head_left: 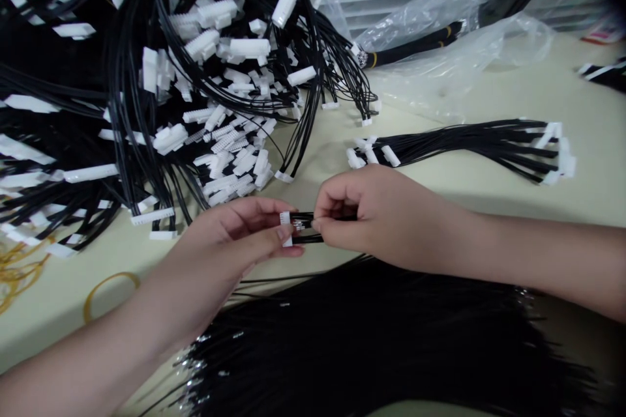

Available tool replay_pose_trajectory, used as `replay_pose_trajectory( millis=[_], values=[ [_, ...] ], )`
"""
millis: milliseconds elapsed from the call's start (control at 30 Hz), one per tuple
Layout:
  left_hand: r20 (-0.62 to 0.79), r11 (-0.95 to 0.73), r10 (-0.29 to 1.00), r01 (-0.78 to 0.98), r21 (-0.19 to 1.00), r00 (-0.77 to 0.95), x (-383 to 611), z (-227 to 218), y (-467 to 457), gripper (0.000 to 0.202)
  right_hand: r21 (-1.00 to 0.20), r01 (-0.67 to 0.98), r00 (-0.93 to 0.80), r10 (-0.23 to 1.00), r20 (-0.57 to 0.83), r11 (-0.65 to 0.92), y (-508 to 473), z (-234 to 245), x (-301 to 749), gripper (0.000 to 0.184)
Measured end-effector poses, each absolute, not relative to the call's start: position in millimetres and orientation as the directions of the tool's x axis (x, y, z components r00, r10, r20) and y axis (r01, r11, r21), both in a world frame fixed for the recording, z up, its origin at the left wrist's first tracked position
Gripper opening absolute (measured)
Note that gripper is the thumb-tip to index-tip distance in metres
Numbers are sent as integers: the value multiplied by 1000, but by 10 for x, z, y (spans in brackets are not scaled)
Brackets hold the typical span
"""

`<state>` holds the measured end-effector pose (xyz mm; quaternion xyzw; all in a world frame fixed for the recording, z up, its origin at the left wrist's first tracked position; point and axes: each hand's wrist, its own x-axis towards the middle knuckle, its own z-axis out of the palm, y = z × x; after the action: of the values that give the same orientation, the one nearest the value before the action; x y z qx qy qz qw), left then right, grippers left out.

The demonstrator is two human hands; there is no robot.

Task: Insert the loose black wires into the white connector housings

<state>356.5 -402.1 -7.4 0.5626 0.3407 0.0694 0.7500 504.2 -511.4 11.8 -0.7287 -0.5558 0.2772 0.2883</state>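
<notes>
My left hand pinches a small white plastic connector housing between thumb and fingers. Short black wires run from that housing towards my right hand, whose fingertips pinch the wires close to the housing. Tiny metal crimp terminals glint between my hands. Below my hands lies a dense mass of loose black wires with bare metal ends at its left side. Above my hands is a heaped pile of black wire harnesses with white connectors, its nearest connectors a short way from my left hand.
A tied bundle of finished black harnesses lies to the right on the cream tabletop. Clear plastic bags and a taped black bundle sit at the back. Yellow rubber bands lie at the left.
</notes>
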Motion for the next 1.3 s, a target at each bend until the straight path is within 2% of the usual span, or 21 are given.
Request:
replay_pose_trajectory(
  millis=[200, 333, 633, 900, 1133, 1300],
  values=[
    [-352, 158, 437, 314, 936, 828, 3499, -140, -3974, 24, -796, 575, 235, 970, -63, -191, -5118, 115, 5042, 12],
    [-313, 126, 417, 286, 950, 853, 3479, -163, -3964, 27, -812, 557, 231, 972, -48, -172, -5134, 115, 5029, 11],
    [-348, -48, 445, 410, 911, 825, 3508, -155, -3968, 30, -830, 539, 212, 977, -33, -145, -5154, 68, 5008, 11],
    [-385, 119, 487, 377, 918, 784, 3519, -153, -4013, 29, -820, 549, 205, 977, -54, -161, -5167, 99, 4990, 13],
    [-383, 40, 478, 416, 908, 790, 3500, -152, -4000, 35, -801, 566, 234, 970, -68, -193, -5156, 106, 4976, 13],
    [-392, 185, 460, 346, 920, 797, 3520, -130, -3990, 28, -800, 546, 253, 959, -126, -249, -5123, 134, 5016, 16]
  ],
)
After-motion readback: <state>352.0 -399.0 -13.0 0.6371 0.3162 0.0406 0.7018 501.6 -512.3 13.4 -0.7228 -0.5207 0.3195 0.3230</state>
